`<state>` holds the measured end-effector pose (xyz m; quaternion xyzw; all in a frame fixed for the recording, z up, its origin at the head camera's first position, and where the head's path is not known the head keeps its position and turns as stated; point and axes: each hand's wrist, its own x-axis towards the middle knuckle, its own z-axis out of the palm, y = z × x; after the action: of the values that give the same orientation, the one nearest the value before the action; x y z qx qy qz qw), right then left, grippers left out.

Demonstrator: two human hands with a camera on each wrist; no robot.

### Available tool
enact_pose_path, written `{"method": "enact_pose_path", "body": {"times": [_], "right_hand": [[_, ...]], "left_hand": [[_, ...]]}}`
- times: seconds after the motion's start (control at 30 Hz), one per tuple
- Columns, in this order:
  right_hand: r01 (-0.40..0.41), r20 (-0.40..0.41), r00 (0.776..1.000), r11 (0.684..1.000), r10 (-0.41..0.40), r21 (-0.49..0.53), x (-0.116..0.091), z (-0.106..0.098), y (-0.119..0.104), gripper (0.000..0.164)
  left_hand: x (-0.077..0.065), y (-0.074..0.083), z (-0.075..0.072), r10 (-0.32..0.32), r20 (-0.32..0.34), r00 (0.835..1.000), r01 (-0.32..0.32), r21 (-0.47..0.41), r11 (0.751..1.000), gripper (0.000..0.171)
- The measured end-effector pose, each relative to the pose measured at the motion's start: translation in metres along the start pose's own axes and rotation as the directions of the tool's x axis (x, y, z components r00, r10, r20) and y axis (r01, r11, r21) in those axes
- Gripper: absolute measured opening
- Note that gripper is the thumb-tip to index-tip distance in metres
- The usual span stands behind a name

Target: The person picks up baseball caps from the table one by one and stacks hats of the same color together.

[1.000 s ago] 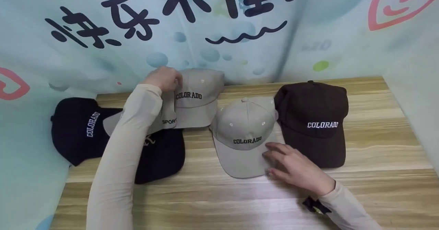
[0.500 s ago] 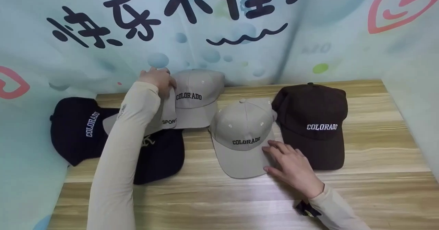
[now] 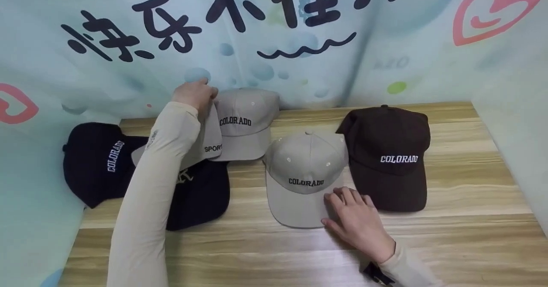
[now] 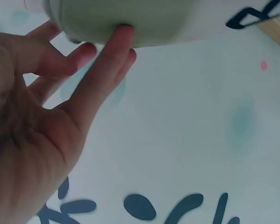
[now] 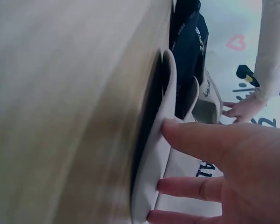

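Observation:
My left hand (image 3: pixel 195 95) grips the top of a light grey cap (image 3: pixel 212 126) with "SPORT" on it. The left wrist view shows fingertips against that cap's grey-green cloth (image 4: pixel 154 21); part of it is hidden by my sleeve. To the left and below lie two navy caps (image 3: pixel 96 158) (image 3: pixel 205 197), partly overlapped. Behind it stands another grey "COLORADO" cap (image 3: pixel 244 111). My right hand (image 3: pixel 357 220) rests with extended fingers on the brim (image 3: pixel 295 210) of the front grey "COLORADO" cap (image 3: pixel 308 158). In the right wrist view, thumb and fingers touch the brim's upper side.
A dark brown cap (image 3: pixel 389 150) sits right of the front grey cap, close against it. All caps are on a wood-grain table (image 3: pixel 479 171). A printed backdrop (image 3: pixel 299 64) with large lettering rises behind and along the sides.
The front grey cap has turned slightly and slid a little toward me under my right hand. The "SPORT" cap has tilted slightly with my left hand, which shifted a bit left.

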<state>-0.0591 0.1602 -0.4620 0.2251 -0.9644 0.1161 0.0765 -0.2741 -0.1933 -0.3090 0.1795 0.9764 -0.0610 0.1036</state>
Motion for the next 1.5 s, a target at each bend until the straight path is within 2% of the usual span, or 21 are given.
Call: {"method": "enact_pose_path", "body": {"times": [0.2, 0.37, 0.5, 0.67, 0.97, 1.1, 1.17, 1.23, 1.4, 1.5], "right_hand": [[0.016, -0.032, 0.999, 1.0, -0.016, -0.006, -0.001, 0.002, 0.003, 0.05], [0.018, -0.032, 0.999, 1.0, -0.017, 0.019, 0.0, 0.004, 0.006, 0.049], [0.029, -0.046, 0.999, 0.999, -0.027, 0.025, -0.001, 0.007, 0.007, 0.048], [0.038, -0.048, 0.998, 0.999, -0.037, 0.022, -0.004, 0.009, 0.008, 0.048], [0.027, -0.034, 0.999, 0.999, -0.025, 0.042, -0.005, 0.008, 0.009, 0.049], [0.029, -0.029, 0.999, 0.998, -0.027, 0.058, -0.004, 0.006, 0.01, 0.05], [0.032, -0.023, 0.999, 0.998, -0.031, 0.062, -0.003, 0.004, 0.011, 0.051], [0.037, -0.014, 0.999, 0.997, -0.036, 0.068, -0.002, 0.003, 0.012, 0.051], [0.067, 0.013, 0.998, 0.992, -0.069, 0.108, -0.001, -0.003, 0.015, 0.05], [0.099, 0.008, 0.995, 0.984, -0.102, 0.146, -0.001, -0.004, 0.017, 0.051]], "left_hand": [[-0.009, -0.02, -0.01, 0.047, -0.08, 0.996, -0.047, 0.009, 0.999, 0.023], [-0.024, -0.038, -0.024, 0.039, -0.119, 0.992, -0.038, 0.015, 0.999, 0.027], [-0.036, -0.045, -0.039, 0.046, -0.159, 0.986, -0.046, 0.004, 0.999, 0.028], [-0.048, -0.044, -0.056, 0.054, -0.218, 0.974, -0.071, -0.073, 0.995, 0.022], [-0.063, -0.033, -0.081, 0.079, -0.259, 0.963, -0.134, -0.2, 0.971, 0.026], [-0.068, -0.029, -0.087, 0.091, -0.28, 0.956, -0.159, -0.232, 0.959, 0.021], [-0.07, -0.029, -0.089, 0.095, -0.293, 0.951, -0.178, -0.271, 0.946, 0.018], [-0.072, -0.028, -0.091, 0.095, -0.303, 0.948, -0.199, -0.335, 0.921, 0.014], [-0.078, -0.019, -0.092, 0.053, -0.344, 0.937, -0.239, -0.526, 0.816, 0.008], [-0.079, -0.009, -0.09, 0.044, -0.379, 0.924, -0.277, -0.587, 0.76, 0.007]]}}
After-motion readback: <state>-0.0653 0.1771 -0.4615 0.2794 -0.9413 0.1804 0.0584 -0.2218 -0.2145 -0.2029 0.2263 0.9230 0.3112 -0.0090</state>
